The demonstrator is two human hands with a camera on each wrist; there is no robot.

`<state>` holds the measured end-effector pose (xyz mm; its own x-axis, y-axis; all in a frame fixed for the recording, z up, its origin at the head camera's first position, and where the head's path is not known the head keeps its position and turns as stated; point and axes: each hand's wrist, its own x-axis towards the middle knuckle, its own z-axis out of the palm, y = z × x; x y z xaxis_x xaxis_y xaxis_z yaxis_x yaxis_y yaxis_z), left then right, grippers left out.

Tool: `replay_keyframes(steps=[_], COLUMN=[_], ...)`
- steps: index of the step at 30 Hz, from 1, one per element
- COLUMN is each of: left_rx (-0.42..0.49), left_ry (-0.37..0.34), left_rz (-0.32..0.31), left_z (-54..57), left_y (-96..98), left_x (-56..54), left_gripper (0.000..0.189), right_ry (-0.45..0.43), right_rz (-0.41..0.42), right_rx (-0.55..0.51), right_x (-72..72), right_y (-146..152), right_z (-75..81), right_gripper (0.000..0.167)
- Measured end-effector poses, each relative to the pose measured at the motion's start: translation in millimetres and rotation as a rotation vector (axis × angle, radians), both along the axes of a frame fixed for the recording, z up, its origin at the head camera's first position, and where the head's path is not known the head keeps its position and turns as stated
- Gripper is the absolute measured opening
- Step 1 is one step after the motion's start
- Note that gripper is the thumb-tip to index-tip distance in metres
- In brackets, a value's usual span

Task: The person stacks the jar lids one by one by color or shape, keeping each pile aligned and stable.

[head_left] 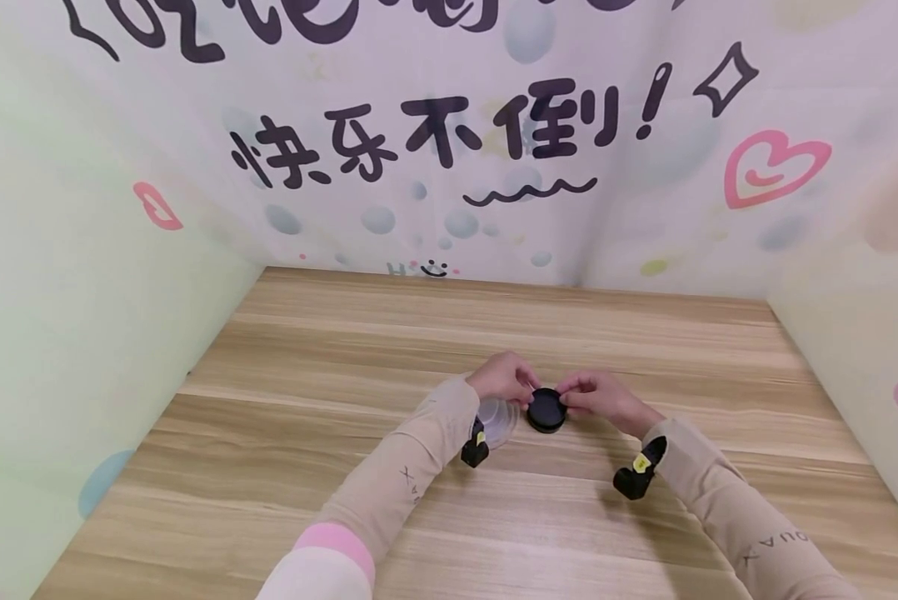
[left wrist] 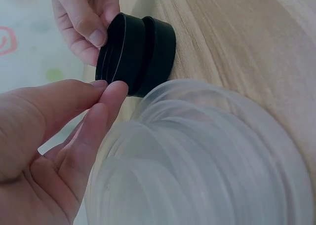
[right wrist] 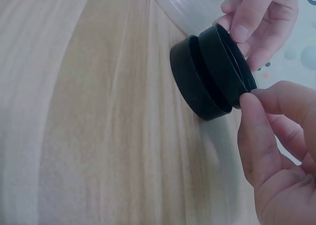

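Two shallow black round pieces, like lids or rings, are stacked in front of me; the upper one [left wrist: 132, 55] is slightly apart from the lower one [left wrist: 163, 50] along part of the edge. My left hand [head_left: 505, 377] pinches the upper piece's rim between thumb and fingertips. On the opposite side my right hand [head_left: 603, 398] pinches the same rim. The lower piece [right wrist: 190, 82] rests on the wooden table. Beside the stack, under my left wrist, lies a translucent plastic piece [left wrist: 212, 151] with stepped rings; my left forearm partly covers it in the head view.
The wood-grain table [head_left: 329, 367] runs to a printed cloth backdrop [head_left: 389, 225] at the back. Pale walls [head_left: 67, 275] stand on the left and right. A small black camera [head_left: 476, 450] hangs at my left wrist and another black camera [head_left: 633, 480] at my right.
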<state>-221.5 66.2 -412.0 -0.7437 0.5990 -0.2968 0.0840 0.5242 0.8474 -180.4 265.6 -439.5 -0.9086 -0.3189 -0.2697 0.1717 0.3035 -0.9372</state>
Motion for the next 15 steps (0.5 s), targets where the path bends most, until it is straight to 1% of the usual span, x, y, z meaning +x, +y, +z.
replay_keyframes(steps=[8, 10, 15], left_rx=[-0.041, -0.059, -0.096], left_ry=[0.037, 0.053, 0.1], left_rz=[-0.04, -0.054, -0.089], left_z=[-0.8, -0.2, 1.8], left_y=[3.4, 4.2, 5.5], left_x=[-0.4, -0.2, 0.2], left_gripper=[0.019, 0.019, 0.018], right_ry=[-0.003, -0.002, -0.02], right_rz=[0.007, 0.012, -0.005], right_rx=[-0.018, -0.02, -0.017], right_x=[1.4, 1.3, 1.7], right_y=[0.9, 1.2, 1.7], right_z=[-4.2, -5.4, -6.8], right_gripper=[0.028, 0.027, 0.027])
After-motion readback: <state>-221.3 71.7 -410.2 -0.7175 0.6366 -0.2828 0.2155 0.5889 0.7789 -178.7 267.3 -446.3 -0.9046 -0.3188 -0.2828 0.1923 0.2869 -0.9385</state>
